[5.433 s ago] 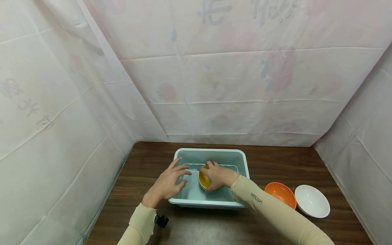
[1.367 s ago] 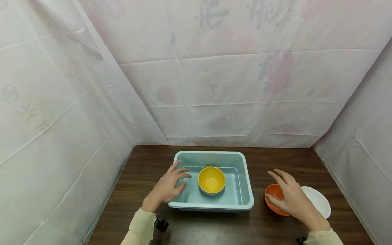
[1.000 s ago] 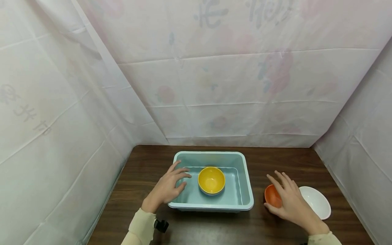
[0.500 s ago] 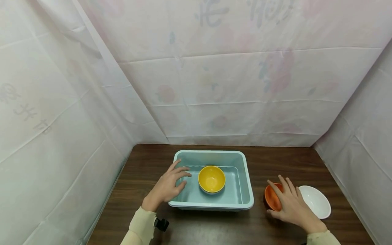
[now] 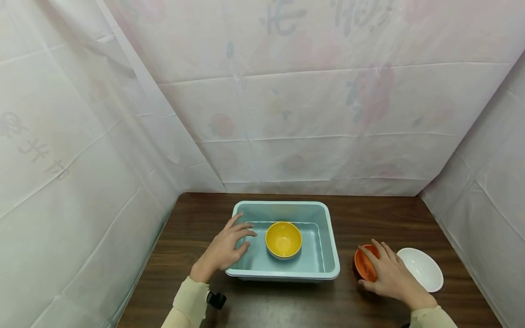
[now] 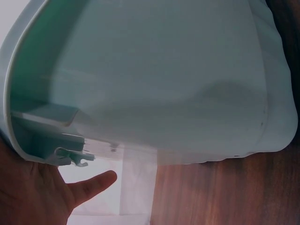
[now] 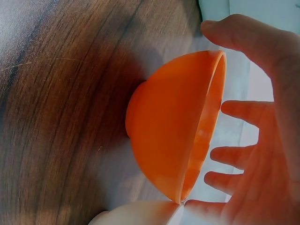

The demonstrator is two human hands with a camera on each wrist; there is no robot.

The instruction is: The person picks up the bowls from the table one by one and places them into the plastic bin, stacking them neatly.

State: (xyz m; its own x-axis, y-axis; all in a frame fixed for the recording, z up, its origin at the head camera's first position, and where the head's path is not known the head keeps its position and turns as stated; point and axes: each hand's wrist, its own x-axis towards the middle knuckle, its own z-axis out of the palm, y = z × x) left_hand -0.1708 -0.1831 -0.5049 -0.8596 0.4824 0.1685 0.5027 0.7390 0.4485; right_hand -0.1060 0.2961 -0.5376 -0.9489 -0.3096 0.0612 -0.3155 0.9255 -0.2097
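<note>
My right hand (image 5: 393,277) hovers with spread fingers over an orange bowl (image 5: 363,265) on the table. In the right wrist view the orange bowl (image 7: 164,122) stands upright, the fingertips close over its rim and the thumb off to one side. My left hand (image 5: 221,249) rests at the left side of a light blue plastic basin (image 5: 283,275), fingers relaxed and reaching over its rim. The left wrist view has the basin's outer wall (image 6: 164,70) beside the thumb. A yellow bowl (image 5: 284,240) sits inside the basin, a pale band showing under it.
Right of the orange bowl, and right up against it, stands a white bowl (image 5: 422,269), partly behind my right hand. The dark wood table (image 5: 262,303) is bounded by white printed sheets (image 5: 311,136) at the back and both sides.
My right hand has left the yellow bowl in the basin and moved right to the orange bowl, lowering slightly over it. The yellow bowl stays in the basin; my left hand has barely moved.
</note>
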